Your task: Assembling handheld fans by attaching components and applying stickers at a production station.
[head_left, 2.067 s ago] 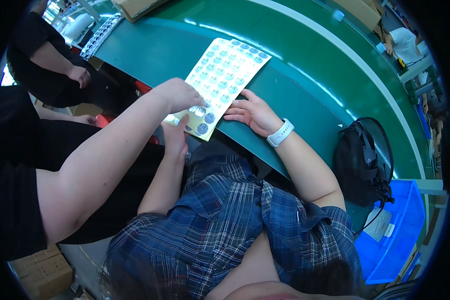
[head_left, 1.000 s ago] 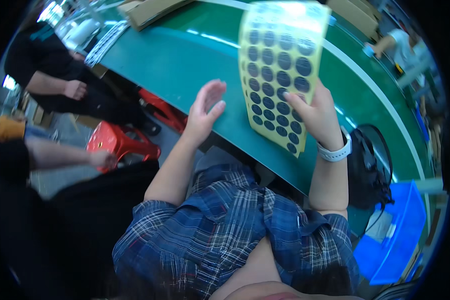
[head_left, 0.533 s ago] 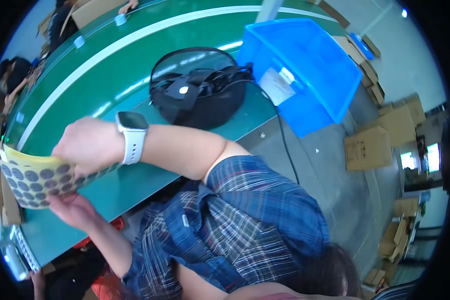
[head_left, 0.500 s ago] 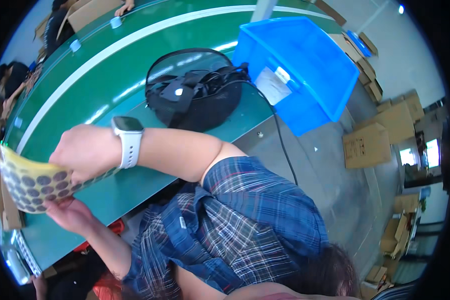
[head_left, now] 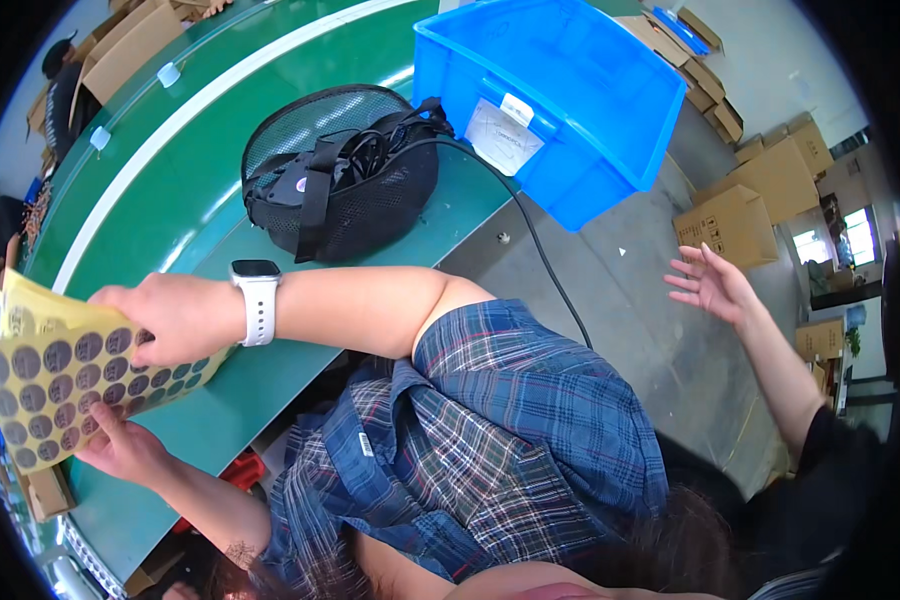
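At the left of the head view I hold a small stack of yellowish sticker sheets (head_left: 80, 375) covered in rows of round dark stickers. My right hand (head_left: 175, 318), with a white-strapped watch on its wrist, is closed on the upper edge of the sheets. My left hand (head_left: 125, 450) grips the lower edge, its thumb lying on the sticker side and its other fingers partly hidden. The sheets fan apart at their upper left corner, where further pale sheets show behind. They are above the green table (head_left: 210, 395).
A black mesh bag (head_left: 370, 205) full of straps and a cable stands on the table, beside a large blue bin (head_left: 610, 130). Another person's open hand (head_left: 715, 285) reaches in from the right. Cardboard boxes (head_left: 725, 225) stand on the floor; people work across the green belt (head_left: 200, 165).
The sheets have turned to face me more and now fan apart at the upper corner. Another person's hand and arm have come in at the right. The whole view has shifted slightly.
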Tool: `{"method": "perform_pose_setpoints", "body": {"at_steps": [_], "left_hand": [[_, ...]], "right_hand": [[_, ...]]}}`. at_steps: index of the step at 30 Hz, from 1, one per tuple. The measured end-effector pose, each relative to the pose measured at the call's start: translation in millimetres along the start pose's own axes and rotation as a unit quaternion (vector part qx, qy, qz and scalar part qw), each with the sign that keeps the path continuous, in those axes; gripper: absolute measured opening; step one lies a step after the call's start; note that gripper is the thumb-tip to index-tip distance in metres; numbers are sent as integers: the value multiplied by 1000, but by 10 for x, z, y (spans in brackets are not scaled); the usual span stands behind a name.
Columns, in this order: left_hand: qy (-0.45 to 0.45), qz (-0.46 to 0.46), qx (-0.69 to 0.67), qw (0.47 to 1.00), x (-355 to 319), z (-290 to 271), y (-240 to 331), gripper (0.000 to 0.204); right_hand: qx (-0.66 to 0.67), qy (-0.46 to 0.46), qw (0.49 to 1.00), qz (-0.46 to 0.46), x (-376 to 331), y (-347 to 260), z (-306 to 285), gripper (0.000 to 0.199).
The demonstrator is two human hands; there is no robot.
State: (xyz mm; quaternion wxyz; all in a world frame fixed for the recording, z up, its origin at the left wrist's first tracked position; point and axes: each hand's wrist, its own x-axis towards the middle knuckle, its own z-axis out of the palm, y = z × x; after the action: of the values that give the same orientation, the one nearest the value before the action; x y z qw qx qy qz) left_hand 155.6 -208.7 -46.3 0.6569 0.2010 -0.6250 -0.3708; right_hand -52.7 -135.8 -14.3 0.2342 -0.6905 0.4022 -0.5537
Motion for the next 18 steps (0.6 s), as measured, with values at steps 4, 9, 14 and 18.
{"method": "perform_pose_setpoints", "body": {"at_steps": [4,9,14,18], "left_hand": [[-1,41,73,996,74,135,210,42],[-40,45,87,994,128,122,260,52],[-58,42,136,988,28,-52,-26,63],[-50,22,134,990,-103,-278,-152,62]], "right_hand": [[48,35,998,11,-15,21,52,55],[106,74,991,-19,-108,225,165,56],[52,15,998,-23,-205,391,210,56],[41,-93,993,53,-221,428,296,60]]}}
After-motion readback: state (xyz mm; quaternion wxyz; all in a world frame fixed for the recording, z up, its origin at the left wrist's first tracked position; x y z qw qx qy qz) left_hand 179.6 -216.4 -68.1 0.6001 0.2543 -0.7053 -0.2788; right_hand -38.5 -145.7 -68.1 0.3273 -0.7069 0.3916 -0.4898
